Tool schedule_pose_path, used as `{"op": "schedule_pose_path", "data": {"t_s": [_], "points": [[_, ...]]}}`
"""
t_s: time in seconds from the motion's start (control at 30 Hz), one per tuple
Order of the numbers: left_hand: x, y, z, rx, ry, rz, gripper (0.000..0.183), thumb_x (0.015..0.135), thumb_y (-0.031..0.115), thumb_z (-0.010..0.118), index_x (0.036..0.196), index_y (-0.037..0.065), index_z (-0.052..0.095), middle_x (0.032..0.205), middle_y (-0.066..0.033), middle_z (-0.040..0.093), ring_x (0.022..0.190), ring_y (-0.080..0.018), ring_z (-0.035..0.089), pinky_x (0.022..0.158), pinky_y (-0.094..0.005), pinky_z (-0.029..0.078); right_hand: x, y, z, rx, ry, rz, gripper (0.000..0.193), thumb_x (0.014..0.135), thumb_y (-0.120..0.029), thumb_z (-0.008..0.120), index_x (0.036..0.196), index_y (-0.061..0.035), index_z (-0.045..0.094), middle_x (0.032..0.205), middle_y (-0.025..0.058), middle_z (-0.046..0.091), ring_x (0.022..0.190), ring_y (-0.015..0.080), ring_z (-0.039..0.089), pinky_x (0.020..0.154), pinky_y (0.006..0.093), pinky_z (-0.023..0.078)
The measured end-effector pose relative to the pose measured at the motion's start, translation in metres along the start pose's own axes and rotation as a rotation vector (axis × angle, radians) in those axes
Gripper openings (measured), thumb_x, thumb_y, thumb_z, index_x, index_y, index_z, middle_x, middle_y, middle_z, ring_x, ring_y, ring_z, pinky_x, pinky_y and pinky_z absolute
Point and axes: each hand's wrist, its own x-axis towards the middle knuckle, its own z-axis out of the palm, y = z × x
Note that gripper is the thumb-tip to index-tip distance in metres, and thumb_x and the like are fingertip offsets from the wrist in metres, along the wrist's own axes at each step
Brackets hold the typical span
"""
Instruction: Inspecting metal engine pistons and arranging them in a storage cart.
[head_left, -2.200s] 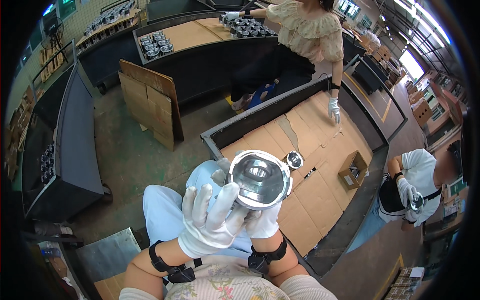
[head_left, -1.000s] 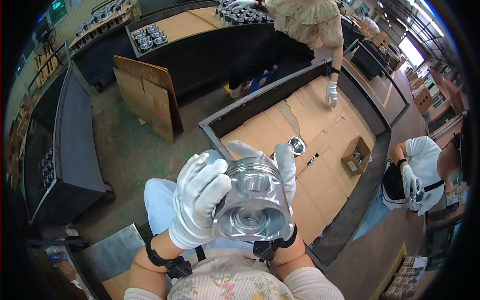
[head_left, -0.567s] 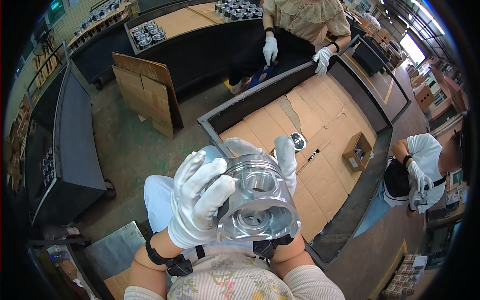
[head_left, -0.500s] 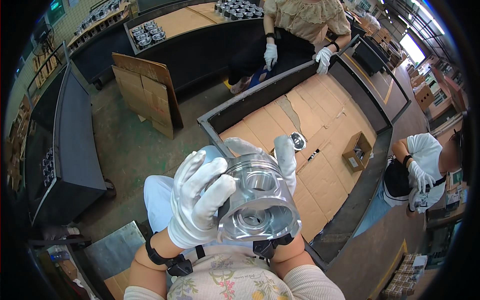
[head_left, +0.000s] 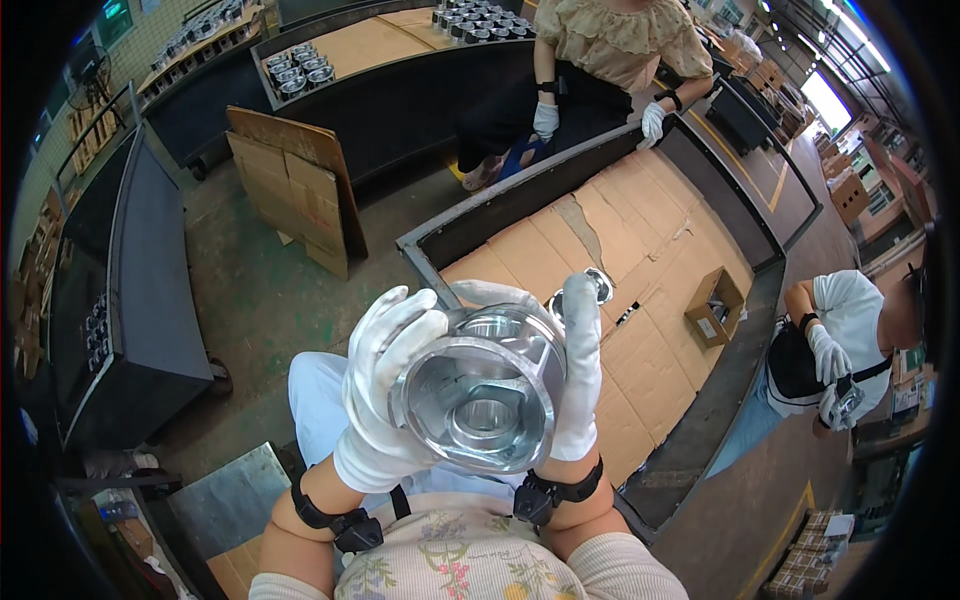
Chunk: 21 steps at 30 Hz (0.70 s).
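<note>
A shiny metal piston is held up in front of my chest, its hollow underside tilted toward me and showing the bore inside. My left hand, in a white glove, supports it along the left side with fingers curved around the wall. On the other side my gloved right hand clasps it, the thumb upright against the wall and fingers partly hidden behind the far end. Just beyond my right thumb, another small-looking piston sits on the cardboard-lined cart, partly covered by my hand.
A black-framed cart lined with cardboard stands ahead, with an open carton inside. Folded cardboard leans at the left, near a dark cart. One person sits opposite; another at right handles a metal part.
The piston has been turned so its open underside faces me more fully, and it has shifted slightly left. My hands stay around it; the left fingers have moved up its side.
</note>
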Motion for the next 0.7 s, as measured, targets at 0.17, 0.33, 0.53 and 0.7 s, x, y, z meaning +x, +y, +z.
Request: {"op": "schedule_pose_path", "data": {"t_s": [0.17,0.33,0.53,0.7], "points": [[-0.002,-0.006,0.004,-0.029,0.035,-0.035,0.083,0.055,0.032,0.085,0.125,0.005,0.048,0.123,-0.0169,0.052,0.116,-0.0364,0.05,0.101,-0.0488,0.038,0.001,0.002,0.0,-0.008,0.073,0.044,0.081,0.092,-0.065,0.024,0.124,0.0046,0.05,0.11,0.0162,0.062,0.1,0.0226,0.061,0.088,0.0349,0.051],[-0.001,-0.002,0.006,-0.132,0.059,-0.12,0.102,0.043,0.05,0.089,0.124,0.004,0.048,0.123,-0.0165,0.052,0.117,-0.0368,0.048,0.102,-0.0469,0.038,0.004,0.014,-0.011,0.232,0.084,0.094,0.068,0.093,-0.058,0.036,0.115,0.0028,0.056,0.106,0.015,0.064,0.092,0.023,0.063,0.082,0.0352,0.053],[0.003,0.001,0.004,-0.151,0.06,-0.125,0.108,0.038,0.055,0.089,0.124,0.004,0.047,0.124,-0.0167,0.05,0.119,-0.0371,0.047,0.101,-0.0466,0.038,0.003,0.02,-0.012,0.553,0.024,0.111,0.061,0.091,-0.057,0.044,0.108,-0.0012,0.06,0.098,0.0145,0.066,0.083,0.0237,0.066,0.072,0.0374,0.056],[0.003,-0.001,0.001,-0.098,-0.003,-0.081,0.121,0.038,0.06,0.087,0.133,0.007,0.035,0.131,-0.0202,0.045,0.124,-0.0365,0.043,0.105,-0.0458,0.034,0.004,0.023,-0.007,0.514,0.085,0.034,0.052,0.093,-0.052,0.047,0.1,-0.003,0.063,0.092,0.0118,0.067,0.081,0.0214,0.065,0.071,0.0355,0.056]]}}
